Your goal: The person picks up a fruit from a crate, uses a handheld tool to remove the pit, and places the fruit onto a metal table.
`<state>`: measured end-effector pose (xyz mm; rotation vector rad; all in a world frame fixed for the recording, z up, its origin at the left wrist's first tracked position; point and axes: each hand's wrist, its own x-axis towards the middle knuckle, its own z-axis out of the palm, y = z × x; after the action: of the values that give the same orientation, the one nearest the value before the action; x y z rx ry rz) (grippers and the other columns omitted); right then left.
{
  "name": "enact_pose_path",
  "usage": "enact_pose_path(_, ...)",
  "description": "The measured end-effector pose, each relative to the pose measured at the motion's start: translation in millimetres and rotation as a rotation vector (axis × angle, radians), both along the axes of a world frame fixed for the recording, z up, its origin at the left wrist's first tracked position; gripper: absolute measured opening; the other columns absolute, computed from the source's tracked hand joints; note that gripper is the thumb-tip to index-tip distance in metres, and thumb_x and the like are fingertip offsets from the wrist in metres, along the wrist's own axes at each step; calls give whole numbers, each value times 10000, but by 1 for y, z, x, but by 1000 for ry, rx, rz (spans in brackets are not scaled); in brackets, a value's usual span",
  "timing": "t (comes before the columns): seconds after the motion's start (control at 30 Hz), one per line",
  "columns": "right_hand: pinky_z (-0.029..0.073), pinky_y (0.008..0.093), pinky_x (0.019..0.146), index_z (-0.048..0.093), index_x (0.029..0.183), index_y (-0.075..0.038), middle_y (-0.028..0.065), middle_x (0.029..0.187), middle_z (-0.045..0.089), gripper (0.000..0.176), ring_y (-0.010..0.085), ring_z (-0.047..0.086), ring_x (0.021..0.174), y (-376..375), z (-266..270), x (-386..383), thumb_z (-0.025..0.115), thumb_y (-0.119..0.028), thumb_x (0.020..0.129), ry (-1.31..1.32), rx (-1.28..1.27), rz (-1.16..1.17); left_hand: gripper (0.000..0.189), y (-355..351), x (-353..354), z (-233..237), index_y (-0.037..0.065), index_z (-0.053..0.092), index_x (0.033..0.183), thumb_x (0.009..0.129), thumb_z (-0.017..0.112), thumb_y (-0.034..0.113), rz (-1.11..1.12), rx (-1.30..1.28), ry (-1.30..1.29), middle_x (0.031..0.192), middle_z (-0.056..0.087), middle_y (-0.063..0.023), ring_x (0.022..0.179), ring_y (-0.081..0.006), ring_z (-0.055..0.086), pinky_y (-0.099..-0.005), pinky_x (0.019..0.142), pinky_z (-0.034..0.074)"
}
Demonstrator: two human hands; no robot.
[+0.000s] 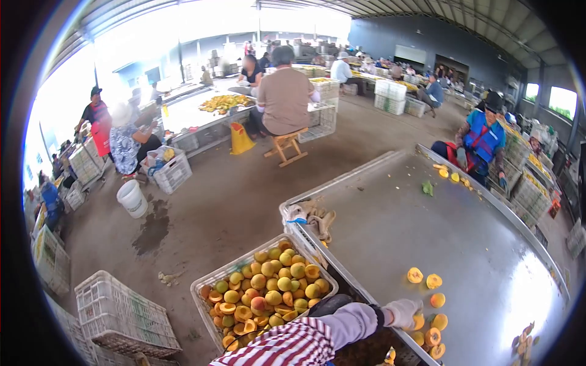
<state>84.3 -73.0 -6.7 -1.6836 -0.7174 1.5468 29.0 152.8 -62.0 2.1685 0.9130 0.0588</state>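
My left hand [403, 312], in a pale glove, reaches over the near edge of the metal table [378, 226], its fingers curled on a yellow-orange peach [418, 321]. Several whole and halved peaches [433, 336] lie beside and below it, and two cut halves [415, 275] rest a little farther up. Under my striped sleeve, a plastic crate [204, 305] holds many whole and halved peaches. My right hand does not show; a small orange and whitish thing [389, 355] at the bottom edge is too unclear to name.
Crumpled gloves [320, 221] lie at the table's left corner. A person in a blue vest [486, 143] sits across the table, near some peach pieces and a green leaf [428, 188]. Empty crates [125, 314] stand lower left. A white bucket [132, 199] and other seated people are behind.
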Motion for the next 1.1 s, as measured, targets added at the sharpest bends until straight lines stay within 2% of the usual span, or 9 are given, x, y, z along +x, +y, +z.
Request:
enact_pose_path(0.07, 345, 216, 377, 566, 897, -149, -42, 575, 487, 186, 60, 428, 409, -5, -7, -1, 638, -308, 961, -73, 19, -27, 553, -5, -8, -4, 58, 546, 1322, 808, 733, 138, 214, -551, -559, 1236, 646, -148, 1116, -269, 635, -379, 939, 497)
enact_pose_path(0.13, 354, 219, 383, 560, 925, -149, -40, 603, 503, 175, 62, 437, 421, -13, -43, 11, 650, -297, 955, -232, 145, -8, 544, -28, -20, 4, 62, 536, 1363, 855, 710, 149, 84, -542, -917, 1260, 622, -128, 1148, -205, 587, -342, 1009, 453)
enact_pose_path(0.27, 350, 240, 438, 596, 922, -100, -31, 642, 515, 173, 51, 419, 463, -1, -16, -7, 671, -253, 947, -444, 563, -163, 515, -59, -61, 61, 67, 558, 1323, 862, 732, 216, -249, -391, -635, 1222, 635, -118, 1169, -196, 571, -345, 1036, 441)
enact_pose_path(0.33, 331, 251, 449, 602, 903, -68, -34, 649, 515, 187, 43, 405, 480, 0, -10, -8, 677, -234, 945, -640, 593, -103, 471, -66, -65, 56, 48, 568, 1270, 866, 737, 221, 131, -316, -507, 1199, 642, -106, 1158, -197, 581, -339, 993, 472)
enact_pose_path(0.47, 310, 226, 443, 586, 948, -69, -48, 626, 491, 115, 36, 398, 474, -6, 18, -15, 659, -157, 951, -129, 319, -184, 477, -70, -76, 37, 55, 489, 1340, 934, 693, 200, 291, -946, -1064, 1275, 600, -96, 1151, -183, 590, -321, 973, 516)
enact_pose_path(0.67, 323, 226, 397, 566, 960, -81, -34, 588, 488, 117, 67, 409, 423, -3, 26, -20, 634, -176, 968, -138, 408, -173, 517, -91, -72, 58, 71, 458, 1402, 950, 654, 227, 366, -1049, -1081, 1290, 576, -144, 1078, -243, 620, -380, 937, 522)
enact_pose_path(0.73, 364, 240, 436, 590, 881, -22, 10, 599, 537, 141, 81, 486, 472, -5, 29, -14, 646, -151, 888, -162, 290, -183, 563, -96, -68, 51, 66, 486, 1372, 982, 594, 458, 329, -1084, -1247, 1237, 587, -172, 1045, -274, 626, -385, 879, 537)
enact_pose_path(0.83, 541, 359, 662, 644, 1010, -12, 180, 732, 684, 329, 271, 716, 701, -8, 30, -11, 750, -277, 846, -348, 237, -131, 592, -103, -67, 56, 30, 508, 1313, 974, 577, 510, 365, -1165, -1246, 1277, 571, -205, 1101, -327, 619, -442, 879, 560)
enact_pose_path(1.1, 552, 364, 605, 630, 1012, -15, 156, 741, 678, 362, 294, 703, 660, -6, 37, -14, 754, -319, 859, -564, 345, -81, 538, -121, -66, 64, 49, 481, 1344, 1002, 559, 457, 304, -1020, -1210, 1335, 554, -178, 1155, -289, 609, -399, 1002, 509)
